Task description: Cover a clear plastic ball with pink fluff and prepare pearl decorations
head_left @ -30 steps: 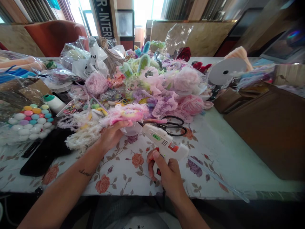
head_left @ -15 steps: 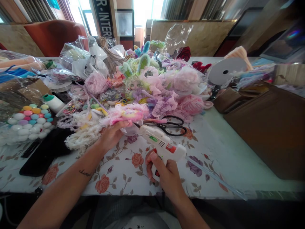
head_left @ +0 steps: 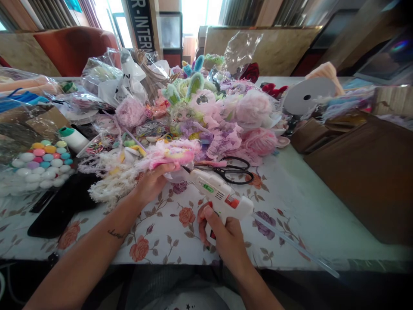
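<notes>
Head view: left hand (head_left: 155, 181) pinches fluffy pink-and-yellow fibre piece (head_left: 176, 151) near black-handled scissors (head_left: 220, 171), right hand (head_left: 226, 230) wraps white plastic glue gun (head_left: 211, 186), nozzle at piece's underside; looks mid-gluing, partly built, remainder unclear.

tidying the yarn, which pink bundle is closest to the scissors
The streaky pink yarn bundle, just behind the scissors; the fuzzy pink ball and the paler pink puff both lie farther off.
</notes>
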The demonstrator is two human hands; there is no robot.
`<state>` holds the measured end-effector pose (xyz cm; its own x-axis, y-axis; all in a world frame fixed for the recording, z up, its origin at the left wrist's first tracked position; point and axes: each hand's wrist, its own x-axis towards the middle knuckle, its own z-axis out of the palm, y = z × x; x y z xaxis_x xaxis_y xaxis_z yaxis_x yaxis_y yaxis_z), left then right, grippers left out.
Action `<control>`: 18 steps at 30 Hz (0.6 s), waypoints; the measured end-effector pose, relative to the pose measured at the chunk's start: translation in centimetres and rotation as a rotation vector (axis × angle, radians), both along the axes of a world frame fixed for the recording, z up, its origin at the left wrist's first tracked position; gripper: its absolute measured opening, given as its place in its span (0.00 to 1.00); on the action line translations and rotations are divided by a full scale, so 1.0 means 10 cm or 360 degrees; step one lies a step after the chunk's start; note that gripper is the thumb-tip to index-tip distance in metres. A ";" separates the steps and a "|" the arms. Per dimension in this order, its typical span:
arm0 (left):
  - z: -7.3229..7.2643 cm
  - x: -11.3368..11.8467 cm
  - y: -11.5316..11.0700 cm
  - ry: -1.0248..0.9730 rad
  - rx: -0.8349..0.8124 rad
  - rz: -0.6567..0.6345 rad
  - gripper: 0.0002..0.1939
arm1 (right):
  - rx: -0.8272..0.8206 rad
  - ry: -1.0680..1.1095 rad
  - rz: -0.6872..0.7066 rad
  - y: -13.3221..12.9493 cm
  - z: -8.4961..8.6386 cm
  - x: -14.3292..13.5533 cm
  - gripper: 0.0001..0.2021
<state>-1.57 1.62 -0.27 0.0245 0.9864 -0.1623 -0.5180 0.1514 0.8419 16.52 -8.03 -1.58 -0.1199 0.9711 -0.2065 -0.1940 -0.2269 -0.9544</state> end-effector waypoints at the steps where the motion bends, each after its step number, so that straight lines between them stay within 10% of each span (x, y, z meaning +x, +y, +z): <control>1: 0.00 0.00 0.00 0.0001 -0.0004 0.0002 0.08 | 0.0015 0.0000 -0.0005 0.01 -0.02 0.00 0.18; 18: 0.01 -0.01 0.02 -0.0012 0.0034 -0.0020 0.07 | 0.0030 -0.0026 0.0019 0.02 -0.07 0.02 0.19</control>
<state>-1.64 1.78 -0.19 0.0382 0.9893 -0.1408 -0.5227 0.1399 0.8410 16.69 -7.85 -2.27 -0.1286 0.9733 -0.1902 -0.1758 -0.2111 -0.9615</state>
